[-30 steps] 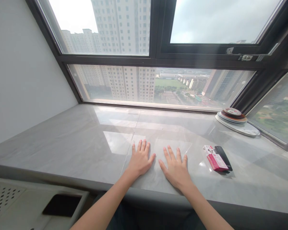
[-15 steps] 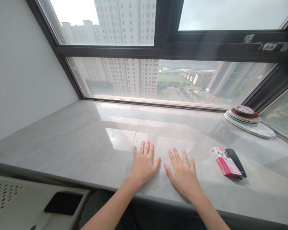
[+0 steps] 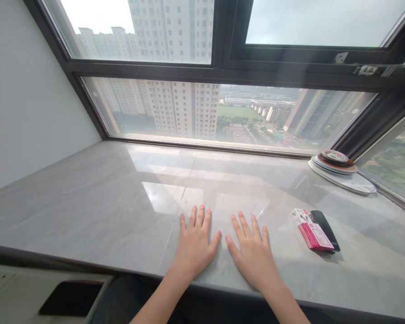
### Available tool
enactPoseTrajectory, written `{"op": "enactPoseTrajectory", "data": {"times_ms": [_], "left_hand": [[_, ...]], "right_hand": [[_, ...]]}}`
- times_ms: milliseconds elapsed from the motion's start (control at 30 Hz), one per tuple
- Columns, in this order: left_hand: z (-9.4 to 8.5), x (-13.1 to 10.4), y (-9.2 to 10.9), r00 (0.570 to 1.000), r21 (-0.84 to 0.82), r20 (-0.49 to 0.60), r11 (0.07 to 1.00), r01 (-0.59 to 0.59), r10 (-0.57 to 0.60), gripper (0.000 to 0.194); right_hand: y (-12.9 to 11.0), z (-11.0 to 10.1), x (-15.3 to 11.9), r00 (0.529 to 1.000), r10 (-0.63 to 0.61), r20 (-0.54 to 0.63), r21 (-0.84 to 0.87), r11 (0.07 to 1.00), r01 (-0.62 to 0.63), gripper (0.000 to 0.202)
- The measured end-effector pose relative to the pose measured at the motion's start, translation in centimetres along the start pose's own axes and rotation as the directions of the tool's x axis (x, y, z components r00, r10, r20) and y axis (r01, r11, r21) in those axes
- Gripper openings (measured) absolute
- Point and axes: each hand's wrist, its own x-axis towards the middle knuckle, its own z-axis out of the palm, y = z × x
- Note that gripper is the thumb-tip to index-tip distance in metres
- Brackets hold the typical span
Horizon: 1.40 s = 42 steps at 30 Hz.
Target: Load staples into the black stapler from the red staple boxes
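My left hand lies flat on the grey marble-look sill, palm down, fingers spread and holding nothing. Beside it, a short gap away, my right hand rests the same way, its fingers apart. To the right of my right hand is a small pink and white box, lying at a slant. A black stapler-like object sits against the box's right side, partly hidden by it. Neither hand touches these two things.
A stack of round plates or mats stands in the far right corner by the window frame. A white wall bounds the left side. Below the sill's front edge, at lower left, is a pale surface with a dark phone-like slab.
The camera view has shifted slightly, so the sill, box and plates appear a little further left. Both hands stay flat in place on the sill.
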Motion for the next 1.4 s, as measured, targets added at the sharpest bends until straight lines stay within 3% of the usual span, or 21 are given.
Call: {"op": "enactPoseTrajectory", "data": {"times_ms": [1133, 1400], "left_hand": [[0.9, 1.0, -0.3, 0.999, -0.023, -0.009, 0.999, -0.039, 0.039, 0.067], [1.0, 1.2, -0.4, 0.999, -0.028, 0.019, 0.999, -0.025, 0.025, 0.067]], "right_hand": [[0.8, -0.9, -0.2, 1.0, 0.007, 0.01, 0.141, 0.99, -0.009, 0.063], [1.1, -0.5, -0.2, 0.999, 0.013, -0.035, 0.302, 0.953, -0.002, 0.06]]}}
